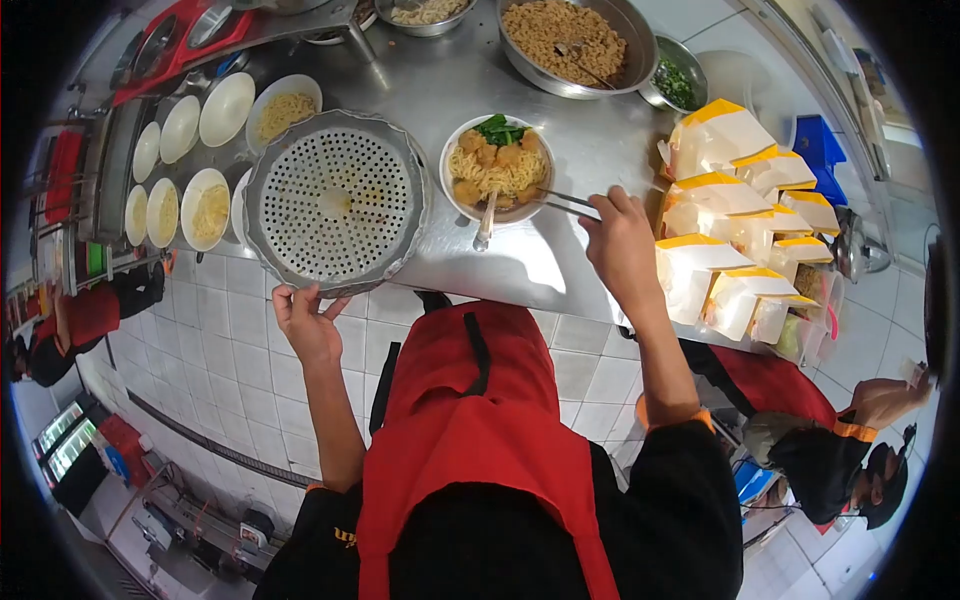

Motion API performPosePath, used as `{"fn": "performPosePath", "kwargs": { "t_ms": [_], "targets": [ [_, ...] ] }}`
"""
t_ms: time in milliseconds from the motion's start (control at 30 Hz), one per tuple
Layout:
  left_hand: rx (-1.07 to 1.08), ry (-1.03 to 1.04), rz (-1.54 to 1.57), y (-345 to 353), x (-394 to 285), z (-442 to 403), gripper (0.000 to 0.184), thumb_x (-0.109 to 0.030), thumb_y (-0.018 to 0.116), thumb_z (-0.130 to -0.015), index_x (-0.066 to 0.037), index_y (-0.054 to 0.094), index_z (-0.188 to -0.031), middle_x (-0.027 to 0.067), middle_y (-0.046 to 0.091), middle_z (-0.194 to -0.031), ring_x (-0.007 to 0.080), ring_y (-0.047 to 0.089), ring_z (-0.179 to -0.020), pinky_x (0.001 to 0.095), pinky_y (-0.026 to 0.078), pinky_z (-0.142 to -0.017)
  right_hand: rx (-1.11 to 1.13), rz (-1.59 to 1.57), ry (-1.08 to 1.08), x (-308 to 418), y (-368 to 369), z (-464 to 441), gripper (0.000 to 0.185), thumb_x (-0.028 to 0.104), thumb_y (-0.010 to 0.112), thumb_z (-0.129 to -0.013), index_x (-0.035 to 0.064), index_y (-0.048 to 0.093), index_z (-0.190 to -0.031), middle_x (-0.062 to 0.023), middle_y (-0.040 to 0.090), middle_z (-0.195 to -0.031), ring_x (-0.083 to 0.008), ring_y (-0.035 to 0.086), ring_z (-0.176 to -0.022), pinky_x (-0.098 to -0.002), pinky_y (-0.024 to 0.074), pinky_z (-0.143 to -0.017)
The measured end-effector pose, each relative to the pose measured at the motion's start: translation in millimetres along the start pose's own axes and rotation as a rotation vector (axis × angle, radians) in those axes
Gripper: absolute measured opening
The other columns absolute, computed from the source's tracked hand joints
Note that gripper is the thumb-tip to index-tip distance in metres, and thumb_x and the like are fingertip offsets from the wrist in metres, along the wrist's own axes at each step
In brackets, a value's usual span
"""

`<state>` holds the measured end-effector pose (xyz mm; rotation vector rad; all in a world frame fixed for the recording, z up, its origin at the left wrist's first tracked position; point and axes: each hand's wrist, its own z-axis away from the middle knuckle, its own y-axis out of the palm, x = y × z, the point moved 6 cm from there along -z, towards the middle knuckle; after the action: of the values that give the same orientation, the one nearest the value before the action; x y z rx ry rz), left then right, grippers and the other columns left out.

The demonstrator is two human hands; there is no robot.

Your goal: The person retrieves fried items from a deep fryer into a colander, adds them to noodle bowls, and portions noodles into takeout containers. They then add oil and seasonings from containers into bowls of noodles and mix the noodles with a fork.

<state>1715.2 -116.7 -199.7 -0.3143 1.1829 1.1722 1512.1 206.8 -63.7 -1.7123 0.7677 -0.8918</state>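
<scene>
My left hand (308, 318) is at the near rim of a round perforated metal tray (335, 200), its fingers closed on the edge. Between the fingers of my right hand (620, 245) is a pair of metal chopsticks (570, 201), whose tips reach the right side of a white bowl. That bowl (449, 190) holds noodles (510, 178), brown balls (506, 155) and dark green leaves (497, 130). A spoon (486, 222) leans over its near rim, handle toward me.
Bowls with noodles (210, 212) stand at the left. A large pot of minced food (570, 40) and a bowl of chopped greens (676, 85) are at the back. Yellow-and-white boxes (715, 205) line the right. Other people (800, 420) stand at both sides.
</scene>
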Motion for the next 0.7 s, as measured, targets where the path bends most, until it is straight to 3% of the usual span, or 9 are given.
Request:
{"fn": "performPosePath", "kwargs": {
  "t_ms": [367,700],
  "targets": [
    [-0.019,-0.009,-0.014,-6,2,4,0.020,-0.005,0.053,-0.077,-0.011,0.039,-0.090,0.0076,0.050,-0.098,0.0225,0.055,-0.089,0.0424,0.059,-0.064,-0.081,0.026,-0.024,7,-11,-17,0.021,0.003,0.065,-0.072,-0.0005,0.060,-0.093,-0.0130,0.053,-0.089,-0.0309,0.051,-0.080,-0.0387,0.0440,-0.071],
    [-0.027,-0.012,-0.033,-5,2,4,0.018,-0.005,0.052,-0.078,-0.012,0.040,-0.089,0.0070,0.051,-0.098,0.0219,0.055,-0.090,0.0446,0.058,-0.065,0.126,0.039,-0.101,28,14,-7,0.014,0.004,0.064,-0.071,0.0001,0.060,-0.083,-0.0099,0.053,-0.086,-0.0284,0.052,-0.082,-0.0369,0.0475,-0.071]
  ]
}}
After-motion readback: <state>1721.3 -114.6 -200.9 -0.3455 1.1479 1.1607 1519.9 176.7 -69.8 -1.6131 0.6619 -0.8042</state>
